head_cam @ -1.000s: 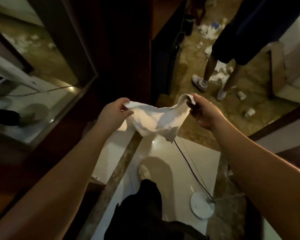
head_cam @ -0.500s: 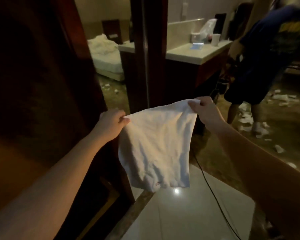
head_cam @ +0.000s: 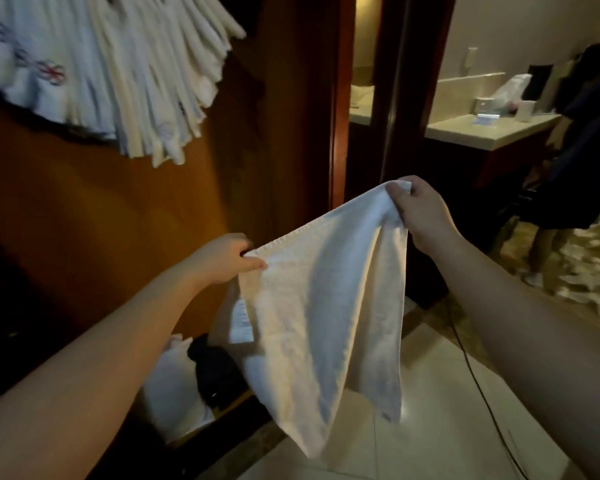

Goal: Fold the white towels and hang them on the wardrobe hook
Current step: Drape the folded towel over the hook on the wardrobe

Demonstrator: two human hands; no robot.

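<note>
Gripping, left hand (head_cam: 224, 259): pinches the lower top corner of a white towel (head_cam: 321, 306), thumb over the hem.
Gripping, right hand (head_cam: 418, 213): fingers curled round the higher top corner.
Towel: stretched between both hands, hanging free above the pale tiled floor (head_cam: 440, 427), beside the wooden wardrobe (head_cam: 125, 216).
Hung towels (head_cam: 118, 74): bunched at upper left against the wardrobe.
Background: second person (head_cam: 582, 161) near a counter (head_cam: 489, 128).

A hotel-style room is showing here. Folded white towels (head_cam: 125, 74) are hanging on a wooden wardrobe (head_cam: 118, 209). A vanity counter (head_cam: 492, 131) is standing beyond the doorway.
</note>
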